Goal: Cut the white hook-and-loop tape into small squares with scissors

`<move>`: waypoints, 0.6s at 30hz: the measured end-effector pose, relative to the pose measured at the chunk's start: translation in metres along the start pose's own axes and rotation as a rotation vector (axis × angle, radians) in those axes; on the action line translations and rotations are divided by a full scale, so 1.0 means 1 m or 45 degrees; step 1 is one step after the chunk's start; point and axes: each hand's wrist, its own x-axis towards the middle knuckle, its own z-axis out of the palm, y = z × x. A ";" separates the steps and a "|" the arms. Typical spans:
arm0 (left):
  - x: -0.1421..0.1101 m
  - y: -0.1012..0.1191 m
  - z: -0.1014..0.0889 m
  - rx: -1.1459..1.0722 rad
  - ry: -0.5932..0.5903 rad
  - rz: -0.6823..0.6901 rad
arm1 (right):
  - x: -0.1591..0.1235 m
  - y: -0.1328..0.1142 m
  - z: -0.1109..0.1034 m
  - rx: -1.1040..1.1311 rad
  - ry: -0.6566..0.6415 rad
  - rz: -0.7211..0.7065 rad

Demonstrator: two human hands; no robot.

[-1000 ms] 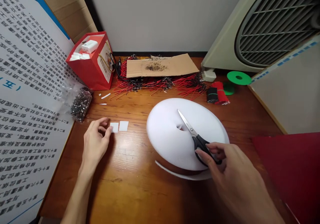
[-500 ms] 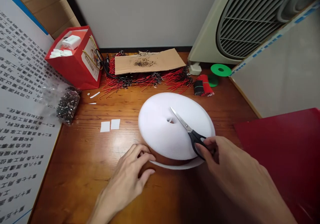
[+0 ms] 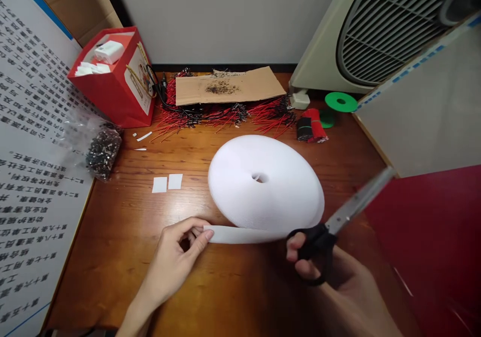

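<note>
We are working at a reddish-brown wooden table (image 3: 233,287), its varnish throwing back a pale glare just beyond our left hand (image 3: 180,251). That hand is pinching the free end of a white strip (image 3: 236,234) between thumb and fingers; the strip is running along the near edge of a broad white roll (image 3: 263,201), which is lying flat mid-table, until our right hand (image 3: 343,279) is hiding it. The right hand is gripping black-handled scissors (image 3: 321,239), fingers through the loops, the blurred blades pointing up and rightward, away from the strip. Left of the roll we are noting two white squares (image 3: 160,184) lying side by side, and farther back some thin white scraps (image 3: 144,136). A clear plastic bag (image 3: 103,149) of small dark parts is resting against the printed board (image 3: 33,176) at left, near a red gift bag (image 3: 112,94). Along the rear, a cardboard piece (image 3: 248,85) is covering part of a heap of red wires (image 3: 270,119), before a grey wall panel (image 3: 225,21). Toward the back right we are seeing a black bundle and a red bundle (image 3: 316,126) touching, a green spool (image 3: 340,102) just beside them, and a grilled appliance (image 3: 319,71) leaning behind. A dark red sheet (image 3: 432,226) is filling the right edge.
</note>
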 end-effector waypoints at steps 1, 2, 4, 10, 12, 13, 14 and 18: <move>0.001 0.000 -0.001 0.040 0.011 0.009 | -0.002 0.003 0.006 0.078 -0.073 -0.009; 0.001 -0.001 -0.002 0.083 0.010 0.019 | -0.003 0.005 0.011 0.152 -0.151 -0.020; 0.004 -0.003 -0.009 0.165 -0.008 0.046 | -0.005 0.006 0.020 0.276 -0.299 -0.038; 0.032 -0.025 -0.061 0.715 0.650 0.137 | -0.008 -0.009 0.037 0.394 -0.580 0.047; 0.045 -0.033 -0.079 0.785 0.642 0.137 | -0.011 -0.008 0.039 0.376 -0.652 0.063; 0.052 -0.036 -0.086 0.804 0.618 0.140 | -0.012 -0.006 0.040 0.364 -0.665 0.089; 0.058 -0.038 -0.092 0.811 0.586 0.144 | -0.014 -0.005 0.041 0.352 -0.660 0.116; 0.073 -0.040 -0.103 0.825 0.471 0.158 | -0.021 -0.001 0.047 0.258 -0.630 0.157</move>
